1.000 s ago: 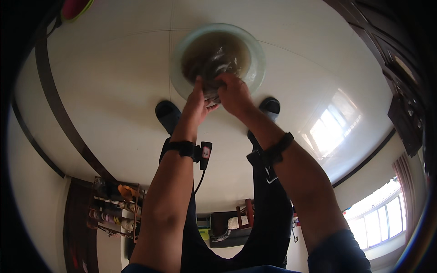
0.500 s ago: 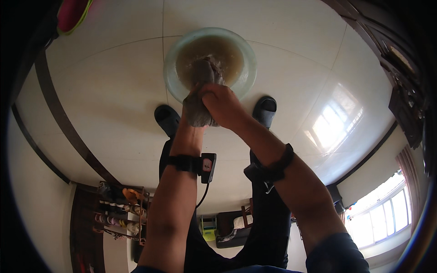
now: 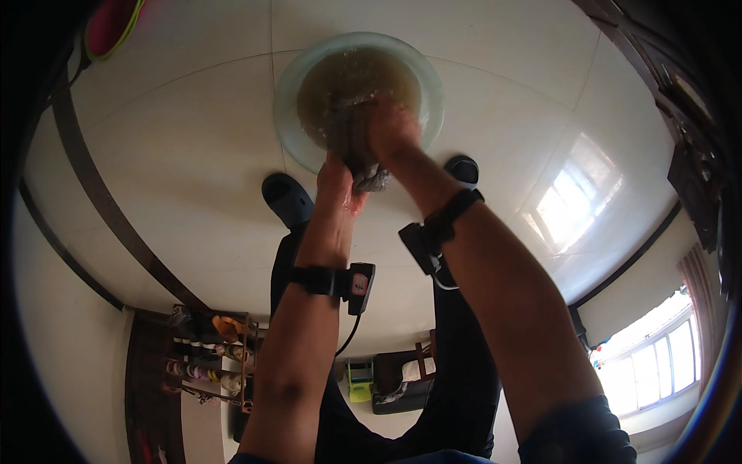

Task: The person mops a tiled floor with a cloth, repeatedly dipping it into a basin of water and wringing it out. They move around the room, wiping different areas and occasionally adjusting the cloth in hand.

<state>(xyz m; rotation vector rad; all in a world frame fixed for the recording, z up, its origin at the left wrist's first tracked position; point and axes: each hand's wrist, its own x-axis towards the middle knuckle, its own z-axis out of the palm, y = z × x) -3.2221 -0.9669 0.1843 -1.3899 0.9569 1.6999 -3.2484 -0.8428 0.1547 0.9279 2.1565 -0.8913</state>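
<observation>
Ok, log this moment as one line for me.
left grip: touching grey cloth, closure unclear | right grip: touching cloth, blurred | cloth: over near side of basin | water: cloudy brown, inside basin

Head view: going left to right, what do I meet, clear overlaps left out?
Pink container with green rim → shoe rack → left slipper → left hand → right hand → right slipper → bright window.

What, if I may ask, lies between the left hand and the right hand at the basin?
In the head view, a bunched grey cloth lies between the left hand and the right hand, at the basin's near side.
</observation>
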